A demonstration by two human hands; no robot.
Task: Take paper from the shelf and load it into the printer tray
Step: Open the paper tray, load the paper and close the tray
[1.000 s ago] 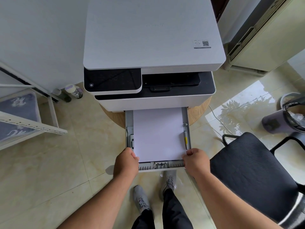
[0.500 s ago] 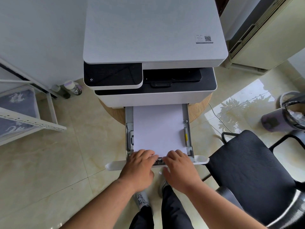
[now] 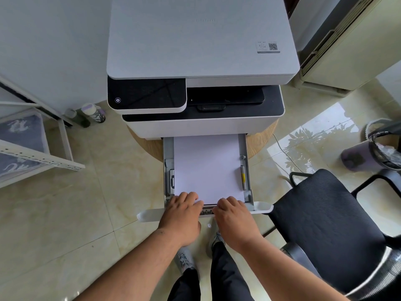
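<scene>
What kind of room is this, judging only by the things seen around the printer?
Probably a small home office or a work corner. A multifunction printer sits on a low round wooden stand, a black mesh office chair stands beside it, and a waste bin stands on the glossy tiled floor.

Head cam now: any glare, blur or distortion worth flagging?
Head view: strong window glare on the floor tiles at right; wide-angle bowing bends the shelf and chair at the edges; the paper in the printer tray reads sharp; both hands are unblurred.
</scene>
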